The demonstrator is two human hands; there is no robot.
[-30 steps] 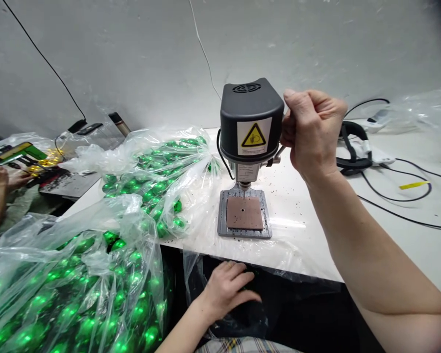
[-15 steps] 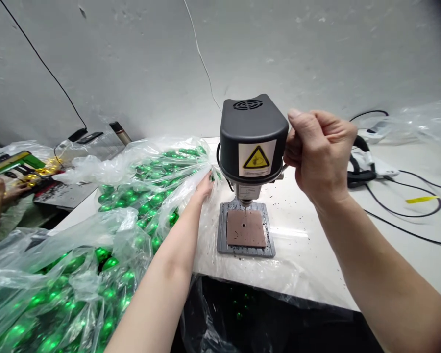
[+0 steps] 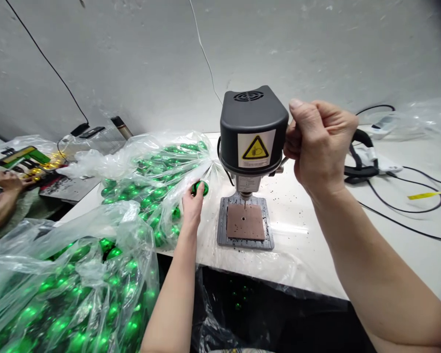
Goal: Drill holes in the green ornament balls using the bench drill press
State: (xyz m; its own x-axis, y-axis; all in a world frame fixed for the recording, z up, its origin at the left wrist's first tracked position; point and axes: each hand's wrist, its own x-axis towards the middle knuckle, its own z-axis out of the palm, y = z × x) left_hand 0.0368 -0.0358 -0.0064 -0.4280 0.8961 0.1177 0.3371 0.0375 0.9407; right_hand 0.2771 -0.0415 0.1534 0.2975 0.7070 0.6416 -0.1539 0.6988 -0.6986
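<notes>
A shiny green ball [image 3: 200,188] is pinched in my left hand [image 3: 192,205], just beside the mouth of a clear plastic bag [image 3: 158,162] full of green balls. To its right stands a small black drill press [image 3: 255,117] with a yellow warning label. My right hand [image 3: 321,142] is closed around the press's lever, mostly hidden by the fingers. The drill bit [image 3: 246,204] points down, above a brown square board [image 3: 245,223] with a small dark hole. That board lies on the grey base [image 3: 269,241] of the press, among dark shavings.
Another clear bag [image 3: 77,289] of green balls fills the lower left. At far left, a co-worker's hands [image 3: 9,182] are near a green device [image 3: 25,157] and gold balls. A black-and-white headset [image 3: 363,162] with cables lies right on the white table [image 3: 316,255].
My left hand has come back from the bag's mouth toward me, now showing a green ball. My right hand keeps its grip on the lever. The co-worker's hands have shifted right.
</notes>
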